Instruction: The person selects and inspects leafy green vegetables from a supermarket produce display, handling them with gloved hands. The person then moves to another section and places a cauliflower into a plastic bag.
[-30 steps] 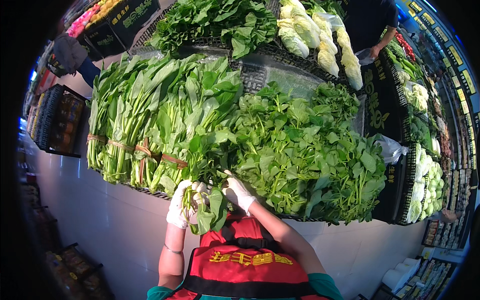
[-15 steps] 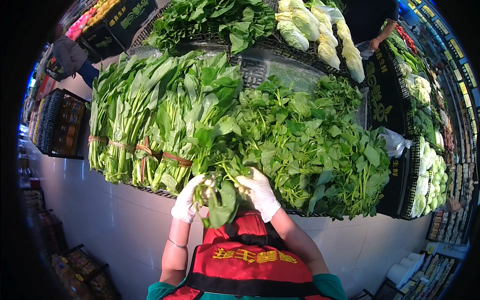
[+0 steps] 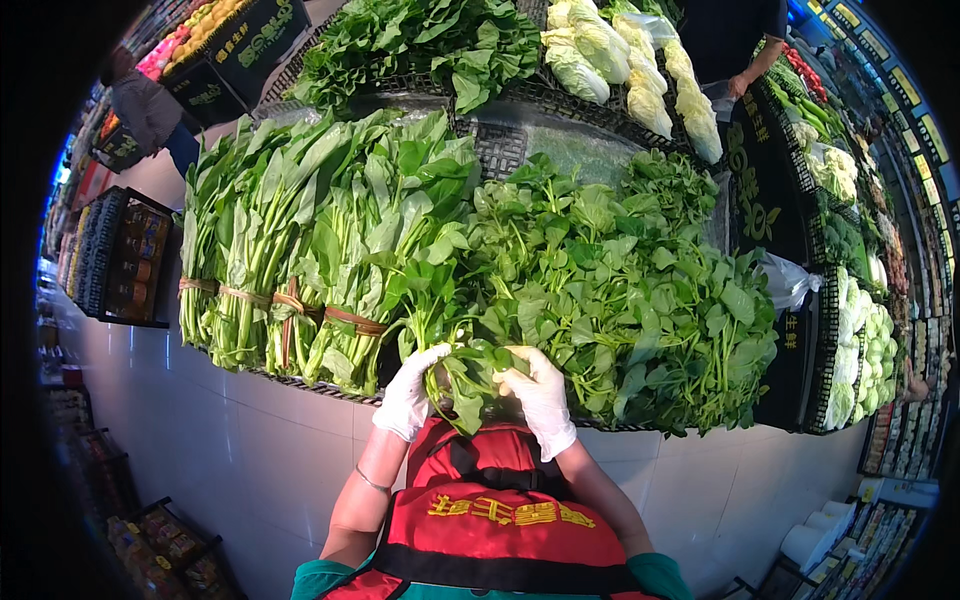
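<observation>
Both my hands wear white gloves and meet at the near edge of the vegetable display. My left hand [image 3: 408, 392] is closed around the stems of a small bunch of leafy greens [image 3: 462, 385]. Against the right side of that bunch, my right hand [image 3: 540, 393] pinches a leafy stem; its fingertips are partly covered by leaves. Just beyond my hands lies a broad heap of loose leafy greens [image 3: 620, 290]. To the left stand several tied bundles of long-stemmed greens [image 3: 250, 240], bound with brown bands [image 3: 355, 321].
Napa cabbages [image 3: 640, 80] and more dark leafy greens [image 3: 410, 50] fill black crates at the back. A person's hand [image 3: 740, 85] holds a plastic bag at the far right. Another person [image 3: 150, 110] stands far left. A clear bag [image 3: 790, 282] hangs at the display's right edge.
The bunch in my left hand has shifted slightly rightward and its big drooping leaf has swung up. My right hand has moved a little right and down.
</observation>
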Demonstrator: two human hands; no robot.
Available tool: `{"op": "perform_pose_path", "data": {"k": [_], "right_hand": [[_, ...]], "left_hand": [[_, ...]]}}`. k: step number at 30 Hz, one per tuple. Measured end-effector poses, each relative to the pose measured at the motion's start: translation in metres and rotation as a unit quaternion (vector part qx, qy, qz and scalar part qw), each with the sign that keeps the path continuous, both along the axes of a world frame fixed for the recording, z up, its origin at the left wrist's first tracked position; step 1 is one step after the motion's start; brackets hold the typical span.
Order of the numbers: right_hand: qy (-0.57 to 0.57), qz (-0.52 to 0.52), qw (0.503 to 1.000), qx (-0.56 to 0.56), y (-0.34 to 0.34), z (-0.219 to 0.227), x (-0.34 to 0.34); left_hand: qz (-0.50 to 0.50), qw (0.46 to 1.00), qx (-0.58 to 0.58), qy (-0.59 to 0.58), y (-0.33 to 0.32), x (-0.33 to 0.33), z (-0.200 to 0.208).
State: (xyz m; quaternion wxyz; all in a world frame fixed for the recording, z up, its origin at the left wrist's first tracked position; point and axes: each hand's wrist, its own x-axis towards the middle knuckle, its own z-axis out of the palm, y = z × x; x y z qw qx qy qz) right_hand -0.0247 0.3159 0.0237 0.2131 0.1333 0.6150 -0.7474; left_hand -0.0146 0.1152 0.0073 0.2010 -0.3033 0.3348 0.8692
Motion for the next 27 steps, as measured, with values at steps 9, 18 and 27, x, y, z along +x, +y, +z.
{"op": "perform_pose_path", "data": {"k": [9, 18, 27], "right_hand": [[0.490, -0.050, 0.794, 0.358, 0.008, 0.039, -0.005], [0.310, 0.177, 0.891, 0.282, -0.004, 0.025, -0.015], [0.096, 0.227, 0.960, 0.130, 0.020, 0.019, -0.028]], "left_hand": [[0.046, 0.998, -0.052, -0.004, 0.014, -0.003, 0.032], [0.032, 0.997, -0.007, 0.068, 0.024, -0.006, 0.017], [-0.041, 0.992, 0.040, 0.110, 0.013, -0.013, 0.026]]}}
